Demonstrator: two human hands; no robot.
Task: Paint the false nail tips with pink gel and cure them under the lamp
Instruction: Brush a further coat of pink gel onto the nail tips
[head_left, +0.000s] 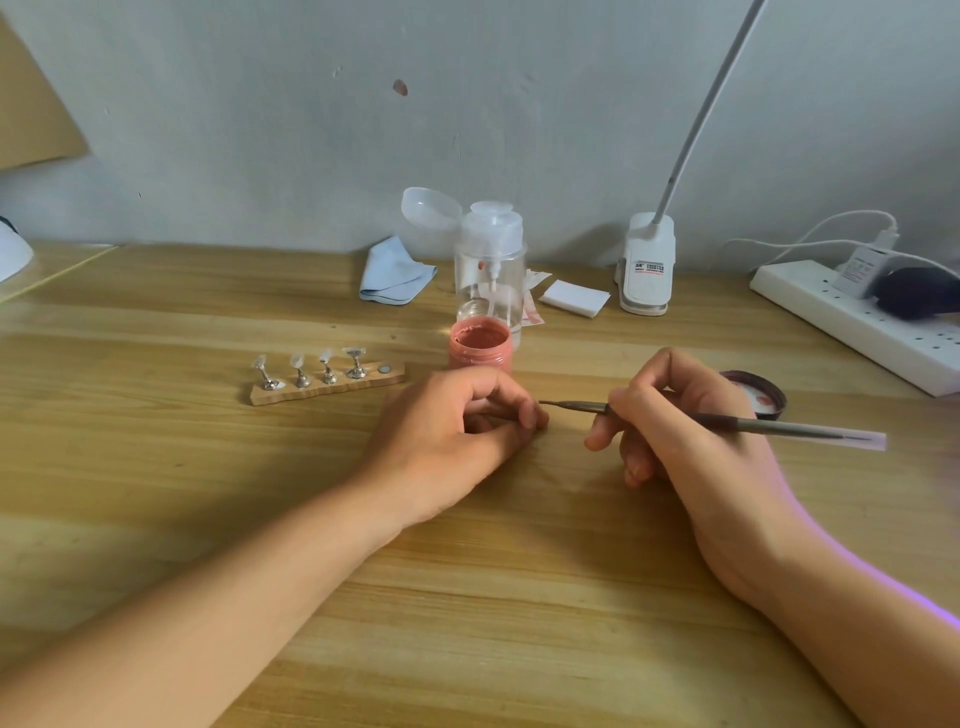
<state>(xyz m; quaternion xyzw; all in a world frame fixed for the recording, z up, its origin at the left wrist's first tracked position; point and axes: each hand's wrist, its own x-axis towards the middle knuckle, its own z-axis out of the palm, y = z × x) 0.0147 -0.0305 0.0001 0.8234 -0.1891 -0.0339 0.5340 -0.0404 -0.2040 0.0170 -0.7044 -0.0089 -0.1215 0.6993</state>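
An open jar of pink gel (480, 345) stands mid-table, and its lid (761, 395) lies to the right. A wooden base (322, 389) left of the jar carries several clear nail tips on metal stands (326, 366); its right-hand seat is bare. My left hand (457, 431) rests on the table in front of the jar, thumb and fingers curled in a pinch that hides what they hold. My right hand (675, 431) grips a thin brush (571, 405) like a pen. The brush tip points left and almost touches my left fingertips.
Behind the jar are a clear pump bottle (491, 265), a blue cloth (395, 275), white pads (574, 299) and a white clip lamp (644, 270) with a long neck. A power strip (852, 322) lies at the far right. Purple light falls on my right forearm.
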